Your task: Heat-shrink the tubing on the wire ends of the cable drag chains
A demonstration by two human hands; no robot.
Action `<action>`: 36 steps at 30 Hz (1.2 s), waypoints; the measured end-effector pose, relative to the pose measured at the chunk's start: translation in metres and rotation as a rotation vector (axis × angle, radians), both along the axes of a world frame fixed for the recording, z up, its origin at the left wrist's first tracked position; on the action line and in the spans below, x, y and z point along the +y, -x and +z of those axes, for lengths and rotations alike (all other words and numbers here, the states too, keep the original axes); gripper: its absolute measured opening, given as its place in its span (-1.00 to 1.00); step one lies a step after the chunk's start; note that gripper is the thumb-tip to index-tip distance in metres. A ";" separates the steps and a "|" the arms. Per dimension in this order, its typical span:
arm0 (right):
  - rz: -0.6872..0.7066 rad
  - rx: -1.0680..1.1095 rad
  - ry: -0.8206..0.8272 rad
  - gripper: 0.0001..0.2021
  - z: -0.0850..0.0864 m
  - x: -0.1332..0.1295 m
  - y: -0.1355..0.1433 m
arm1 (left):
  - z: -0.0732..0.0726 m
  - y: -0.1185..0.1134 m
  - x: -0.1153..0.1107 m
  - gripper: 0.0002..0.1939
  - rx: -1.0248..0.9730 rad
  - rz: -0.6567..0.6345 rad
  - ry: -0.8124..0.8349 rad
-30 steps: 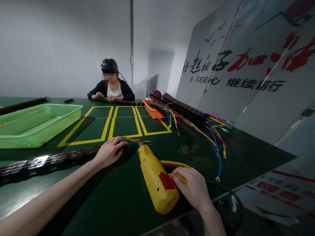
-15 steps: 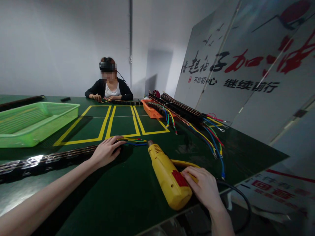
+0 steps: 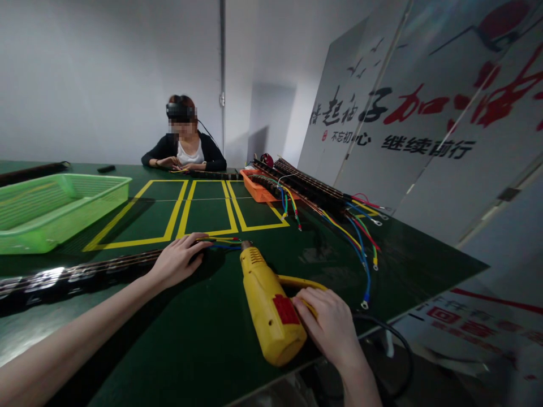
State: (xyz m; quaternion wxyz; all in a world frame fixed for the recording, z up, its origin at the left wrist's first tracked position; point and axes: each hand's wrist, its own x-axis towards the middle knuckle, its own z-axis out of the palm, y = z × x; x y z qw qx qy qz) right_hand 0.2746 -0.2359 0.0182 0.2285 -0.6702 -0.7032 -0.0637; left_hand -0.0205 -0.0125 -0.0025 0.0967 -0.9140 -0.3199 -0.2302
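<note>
My right hand is closed around the handle of a yellow heat gun with a red patch on its side. The gun lies low over the green table, its metal nozzle close to the ends of several thin coloured wires. Those wires come out from under my left hand, whose fingers are curled down over them. Behind that hand a long dark cable bundle with shiny black wrapping runs off to the left. The undersides of the left fingers are hidden.
A light green basket stands at left. An orange basket and a stack of dark cable bundles with coloured, lugged wire ends lie at right. Yellow tape marks the table. A co-worker sits opposite. The gun's black cord hangs off the edge.
The heat gun and my right hand have moved left, bringing the nozzle over the wire ends. My left hand still covers the wires. The view has shifted slightly, and the co-worker's head has tilted down.
</note>
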 end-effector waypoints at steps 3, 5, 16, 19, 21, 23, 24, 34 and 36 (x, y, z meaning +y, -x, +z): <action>0.015 0.003 0.004 -0.61 -0.001 0.002 0.015 | 0.000 0.000 0.000 -0.62 0.002 0.004 -0.003; 0.026 0.002 0.001 -0.62 -0.002 0.004 0.027 | 0.000 0.000 0.000 -0.62 0.004 0.012 -0.004; 0.018 0.021 -0.067 -0.69 -0.005 0.010 0.079 | 0.000 0.000 0.002 -0.61 0.027 0.018 -0.004; 0.012 0.032 -0.081 -0.67 -0.007 0.010 0.079 | -0.001 0.001 0.002 -0.60 0.027 0.022 -0.007; 0.020 0.040 -0.083 -0.66 -0.007 0.010 0.076 | 0.000 0.001 0.001 -0.60 0.029 0.022 -0.011; 0.042 0.050 -0.073 -0.64 -0.006 0.011 0.072 | 0.000 0.001 0.000 -0.61 0.030 0.016 -0.016; 0.053 0.057 -0.065 -0.63 -0.006 0.011 0.070 | 0.001 0.001 0.000 -0.62 0.030 0.012 -0.020; 0.074 0.090 -0.002 -0.60 0.002 0.013 0.034 | 0.001 0.002 0.001 -0.61 0.021 -0.005 -0.023; 0.059 0.092 -0.003 -0.61 0.002 0.012 0.023 | 0.001 0.003 0.001 -0.61 0.022 -0.001 -0.032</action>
